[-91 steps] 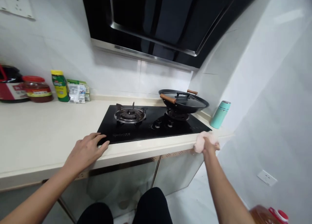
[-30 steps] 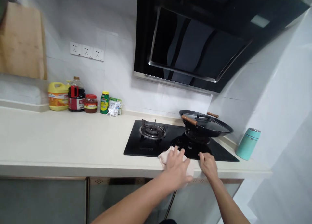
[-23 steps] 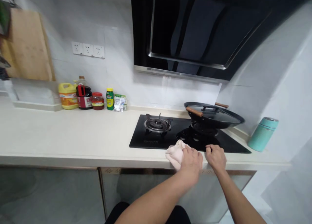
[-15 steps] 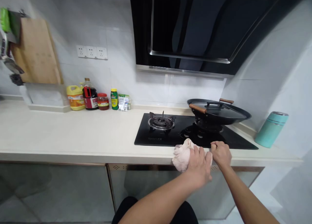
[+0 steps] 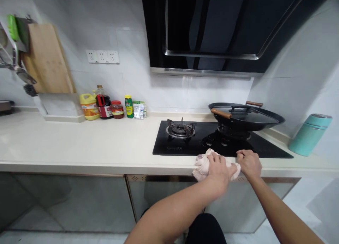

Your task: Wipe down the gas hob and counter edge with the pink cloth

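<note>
My left hand (image 5: pixel 219 168) presses a crumpled pale pink cloth (image 5: pixel 202 169) against the front edge of the countertop (image 5: pixel 106 139), just below the cooktop. Its fingers lie over the cloth, and part of the fabric shows on both sides of the hand. My right hand (image 5: pixel 249 162) rests as a closed fist on the counter edge at the front of the black gas cooktop (image 5: pixel 169 150), a little right of the cloth. No object shows in that fist.
A lidded black wok (image 5: pixel 254 122) with wooden handles sits on the right burner; the left burner (image 5: pixel 180 130) is bare. A turquoise flask (image 5: pixel 309 134) stands far right. Bottles and a jar (image 5: pixel 117 109) line the wall. The range hood (image 5: pixel 206 28) hangs above.
The view has shifted, so the scene sits further right. My left hand has moved slightly left over the cloth, and more fabric shows at its right. The right fist stays at the counter edge.
</note>
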`<state>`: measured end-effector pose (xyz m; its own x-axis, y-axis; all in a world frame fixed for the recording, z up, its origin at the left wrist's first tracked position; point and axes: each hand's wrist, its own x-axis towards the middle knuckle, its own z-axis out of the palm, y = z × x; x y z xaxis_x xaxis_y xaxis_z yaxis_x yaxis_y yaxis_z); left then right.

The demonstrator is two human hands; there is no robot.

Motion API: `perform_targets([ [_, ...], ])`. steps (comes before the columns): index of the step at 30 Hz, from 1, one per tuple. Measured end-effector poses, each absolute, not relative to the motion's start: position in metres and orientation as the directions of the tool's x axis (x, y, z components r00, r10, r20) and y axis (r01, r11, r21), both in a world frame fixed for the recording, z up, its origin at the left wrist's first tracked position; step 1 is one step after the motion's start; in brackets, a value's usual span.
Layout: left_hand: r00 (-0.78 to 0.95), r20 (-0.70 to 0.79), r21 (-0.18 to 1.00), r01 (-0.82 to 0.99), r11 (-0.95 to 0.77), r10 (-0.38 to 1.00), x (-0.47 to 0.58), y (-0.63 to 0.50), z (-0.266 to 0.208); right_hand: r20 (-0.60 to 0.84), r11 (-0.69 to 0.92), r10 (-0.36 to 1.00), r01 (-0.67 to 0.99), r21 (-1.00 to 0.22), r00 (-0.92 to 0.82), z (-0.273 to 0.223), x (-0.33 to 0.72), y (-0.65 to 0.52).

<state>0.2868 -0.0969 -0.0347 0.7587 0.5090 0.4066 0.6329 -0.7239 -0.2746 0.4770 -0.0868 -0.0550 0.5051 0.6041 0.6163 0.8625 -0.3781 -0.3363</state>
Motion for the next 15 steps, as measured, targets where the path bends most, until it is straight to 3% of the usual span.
perform_targets([
  [3, 0.739, 0.475, -0.300, 0.647, -0.701, 0.478, 0.283, -0.095, -0.041, 0.591, -0.407, 0.610, 0.848, -0.340, 0.529, -0.057, 0.480, -0.085],
  [10, 0.800, 0.476, -0.334, 0.550, -0.765, 0.367, 0.251, -0.094, -0.041, 0.550, -0.419, 0.663, 0.860, -0.289, 0.508, -0.055, 0.485, -0.084],
  [15, 0.733, 0.492, -0.237, 0.632, -0.738, 0.470, 0.167, -0.079, -0.052, 0.544, -0.418, 0.680, 0.869, -0.266, 0.493, -0.054, 0.484, -0.085],
])
